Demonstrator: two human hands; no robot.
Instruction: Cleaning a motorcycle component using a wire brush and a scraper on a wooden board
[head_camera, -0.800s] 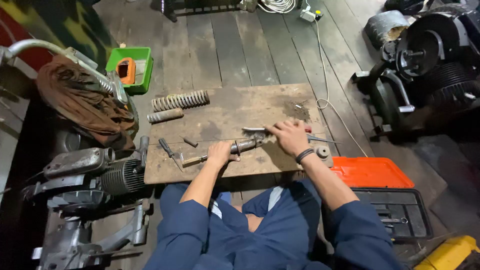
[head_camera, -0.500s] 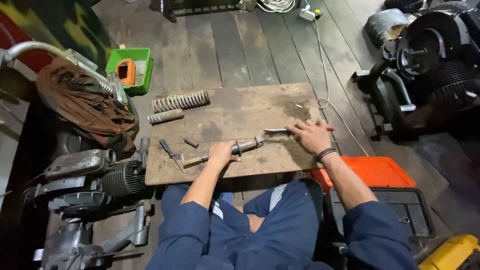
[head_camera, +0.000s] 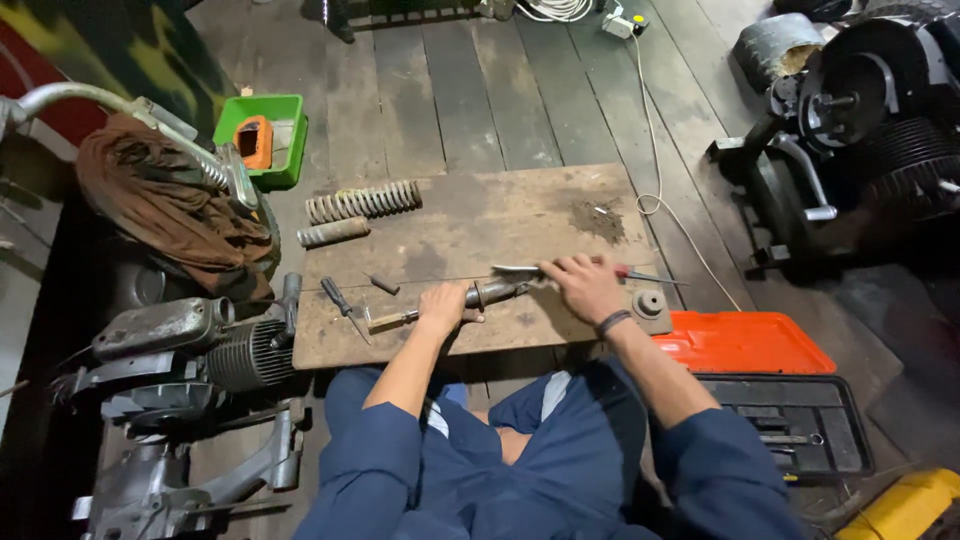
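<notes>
I sit at a low wooden board (head_camera: 470, 215) on the floor. My left hand (head_camera: 443, 305) grips a grey metal rod-like part (head_camera: 492, 293) that lies across the board's front. My right hand (head_camera: 585, 285) rests over a long thin metal tool (head_camera: 518, 269), fingers curled on it, just right of the part's end. A red-handled tool (head_camera: 645, 276) pokes out to the right of that hand. A wooden-handled tool (head_camera: 390, 320) lies left of my left hand.
A coil spring (head_camera: 362, 201), a short cylinder (head_camera: 333, 233) and a screwdriver (head_camera: 343, 308) lie on the board's left. A green tray (head_camera: 262, 140), an engine (head_camera: 190, 350), an orange tool case (head_camera: 745, 343) and machine parts (head_camera: 860, 110) surround me.
My right hand swung out to the right along the board, then came back left onto the thin tool. My left hand has stayed on the metal part.
</notes>
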